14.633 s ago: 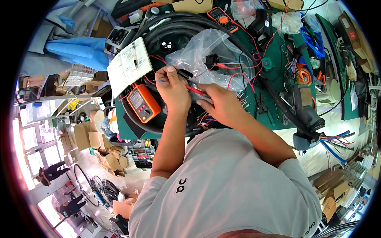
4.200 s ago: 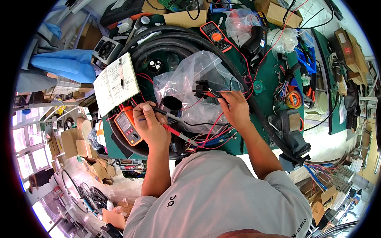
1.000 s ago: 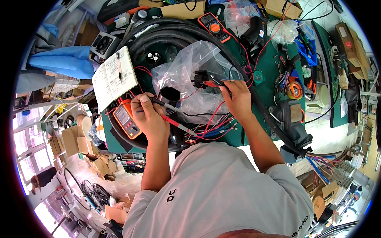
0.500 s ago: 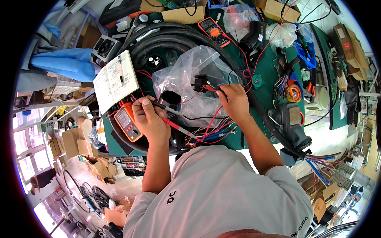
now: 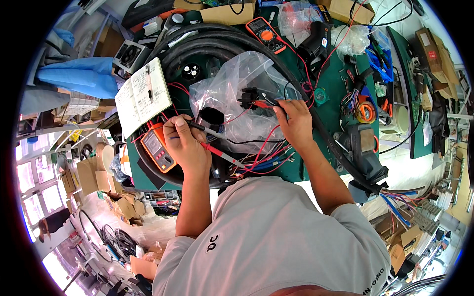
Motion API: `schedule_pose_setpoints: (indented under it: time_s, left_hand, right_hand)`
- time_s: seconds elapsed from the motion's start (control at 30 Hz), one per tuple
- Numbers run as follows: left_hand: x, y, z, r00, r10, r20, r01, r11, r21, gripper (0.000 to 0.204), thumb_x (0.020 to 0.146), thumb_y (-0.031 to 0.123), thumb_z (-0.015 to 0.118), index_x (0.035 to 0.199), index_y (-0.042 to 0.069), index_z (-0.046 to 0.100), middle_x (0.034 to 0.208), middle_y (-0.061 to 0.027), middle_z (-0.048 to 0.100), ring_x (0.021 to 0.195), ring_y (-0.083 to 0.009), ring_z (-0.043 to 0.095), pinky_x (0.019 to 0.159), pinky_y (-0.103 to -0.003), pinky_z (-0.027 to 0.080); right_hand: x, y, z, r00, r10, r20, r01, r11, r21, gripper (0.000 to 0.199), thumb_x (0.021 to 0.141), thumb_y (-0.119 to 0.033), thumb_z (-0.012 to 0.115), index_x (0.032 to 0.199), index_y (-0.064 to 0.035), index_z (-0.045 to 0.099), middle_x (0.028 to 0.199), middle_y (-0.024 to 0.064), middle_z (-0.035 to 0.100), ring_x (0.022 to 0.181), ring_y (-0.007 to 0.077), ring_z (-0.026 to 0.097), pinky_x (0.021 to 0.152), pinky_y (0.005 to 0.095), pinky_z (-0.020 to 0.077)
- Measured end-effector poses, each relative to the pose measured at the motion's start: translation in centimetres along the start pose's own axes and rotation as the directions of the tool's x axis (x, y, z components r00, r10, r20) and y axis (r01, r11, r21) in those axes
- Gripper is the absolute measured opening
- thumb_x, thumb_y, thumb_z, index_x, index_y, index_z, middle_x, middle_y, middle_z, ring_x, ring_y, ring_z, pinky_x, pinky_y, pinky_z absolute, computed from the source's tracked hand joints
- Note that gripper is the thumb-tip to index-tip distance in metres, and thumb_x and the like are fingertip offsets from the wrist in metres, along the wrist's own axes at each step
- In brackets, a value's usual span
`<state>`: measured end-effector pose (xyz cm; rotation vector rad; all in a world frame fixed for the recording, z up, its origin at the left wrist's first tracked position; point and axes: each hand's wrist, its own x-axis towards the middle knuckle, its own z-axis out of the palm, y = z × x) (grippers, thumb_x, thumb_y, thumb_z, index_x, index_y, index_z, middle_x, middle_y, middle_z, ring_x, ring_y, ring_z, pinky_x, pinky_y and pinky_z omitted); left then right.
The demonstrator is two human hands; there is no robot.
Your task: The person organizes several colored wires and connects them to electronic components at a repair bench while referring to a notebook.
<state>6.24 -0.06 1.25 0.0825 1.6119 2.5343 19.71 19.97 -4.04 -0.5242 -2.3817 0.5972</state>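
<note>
Right hand (image 5: 295, 120) seemingly nearer the connector (image 5: 250, 97) (left hand (image 5: 183, 143) unmoved)

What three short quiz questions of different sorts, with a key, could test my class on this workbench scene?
1. True or false: the left hand holds two thin test probes.
2. The orange meter nearest the left hand lies: A) beside an open notebook B) inside the clear plastic bag C) on the floor.
3. Fill in: the right hand holds a black ____ with wires.

Key: 1 true; 2 A; 3 connector.
</note>
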Motion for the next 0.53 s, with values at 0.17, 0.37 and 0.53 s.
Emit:
schedule_pose_setpoints:
  time_s: [0.17, 0.37, 0.53]
  left_hand:
    - [0.12, -0.04, 0.0, 1.0, -0.007, -0.013, 0.008, 1.0, 0.015, 0.013, 0.1, 0.017, 0.05, 0.096, 0.006, 0.045, 0.09, -0.0071, 0.059, 0.044, -0.0059, 0.043, 0.04, -0.02, 0.036]
    - [0.07, 0.06, 0.14, 1.0, -0.017, -0.013, 0.017, 1.0, 0.009, 0.013, 0.1, 0.017, 0.051, 0.095, 0.006, 0.046, 0.091, -0.0073, 0.059, 0.044, -0.0061, 0.044, 0.039, -0.02, 0.036]
    - [0.02, 0.13, 0.17, 1.0, -0.025, -0.012, 0.025, 1.0, -0.001, 0.013, 0.1, 0.018, 0.052, 0.096, 0.007, 0.046, 0.092, -0.0076, 0.06, 0.044, -0.0065, 0.044, 0.039, -0.02, 0.036]
  right_hand:
    - [0.03, -0.06, 0.04, 1.0, 0.008, -0.005, -0.008, 1.0, 0.003, 0.015, 0.079, -0.013, 0.071, 0.091, -0.0031, 0.068, 0.085, 0.0082, 0.066, 0.077, 0.0287, 0.059, 0.069, 0.0386, 0.0482]
    - [0.09, -0.07, 0.0, 1.0, 0.0, -0.004, 0.0, 1.0, 0.002, 0.015, 0.08, -0.013, 0.071, 0.091, -0.0034, 0.068, 0.085, 0.008, 0.066, 0.077, 0.0288, 0.059, 0.07, 0.0386, 0.0484]
    - [0.05, -0.01, 0.02, 1.0, -0.001, 0.005, 0.001, 1.0, 0.001, 0.015, 0.08, -0.013, 0.071, 0.092, -0.0041, 0.068, 0.085, 0.0082, 0.066, 0.078, 0.0293, 0.059, 0.07, 0.0387, 0.0485]
